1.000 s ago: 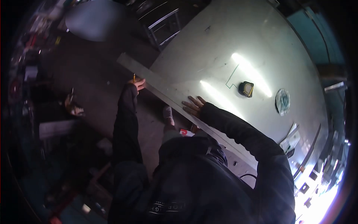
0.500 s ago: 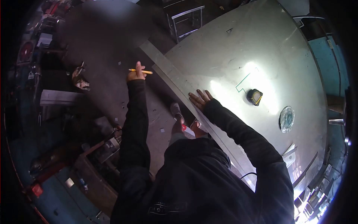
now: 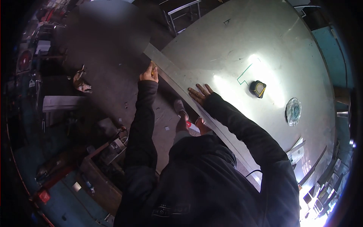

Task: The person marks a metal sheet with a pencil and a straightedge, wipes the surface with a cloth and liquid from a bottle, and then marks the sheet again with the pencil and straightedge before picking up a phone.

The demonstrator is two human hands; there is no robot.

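Observation:
My left hand (image 3: 149, 73) is closed around a yellow pencil (image 3: 153, 70), mostly hidden by the fingers, at the outer edge of a long flat metal strip (image 3: 172, 73). This strip lies along the near edge of the metal-topped table (image 3: 211, 49). My right hand (image 3: 200, 94) rests flat with fingers spread, near the middle of the strip's length and on the sheet metal. Beyond it, a green line (image 3: 245, 73) is drawn on the surface. A black and yellow tape measure (image 3: 258, 89) sits beside that line.
A clear, round coil-like bundle (image 3: 293, 112) lies farther right on the table, with metal offcuts (image 3: 297, 151) near its right end. A metal frame (image 3: 183, 15) stands beyond the table. On the floor at left lies a cat (image 3: 81, 81). A wooden bench (image 3: 100, 174) stands lower left.
My left hand has moved right from open air to the strip's edge, bringing the pencil along and turning it more upright. My right hand stays flat on the metal.

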